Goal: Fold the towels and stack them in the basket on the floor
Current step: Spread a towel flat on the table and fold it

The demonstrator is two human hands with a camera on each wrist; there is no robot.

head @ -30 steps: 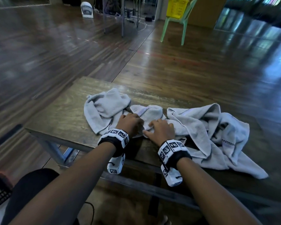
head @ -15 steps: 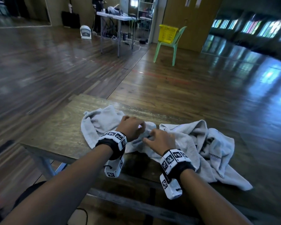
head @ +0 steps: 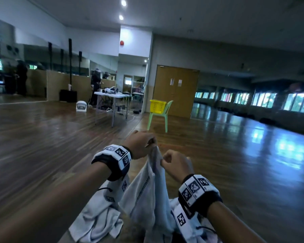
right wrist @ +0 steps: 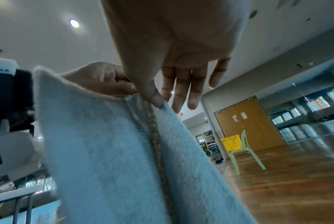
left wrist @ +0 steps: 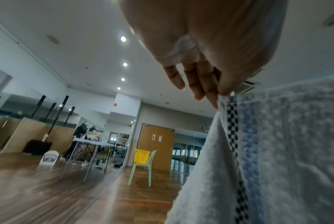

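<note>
A pale grey towel (head: 147, 190) with a dark checkered stripe hangs in the air in front of me. My left hand (head: 151, 143) pinches its top edge between thumb and fingers (left wrist: 212, 97). Close to the right and slightly lower, my right hand (head: 164, 159) pinches the same edge with its thumb (right wrist: 154, 97), its other fingers loosely extended. The cloth (right wrist: 114, 151) falls in folds between both wrists. More crumpled towels (head: 95, 220) lie below at the bottom of the head view. No basket on the floor is in view.
A yellow basket (head: 157, 106) sits on a green chair (head: 159, 118) far ahead, before brown double doors (head: 175, 90). A white folding table (head: 112, 95) with gear and a person stand at the back left. Wooden floor (head: 235, 155) surrounds me.
Both hands have risen from the table, lifting one towel by its edge. My head has tilted up, so the table has dropped almost out of view.
</note>
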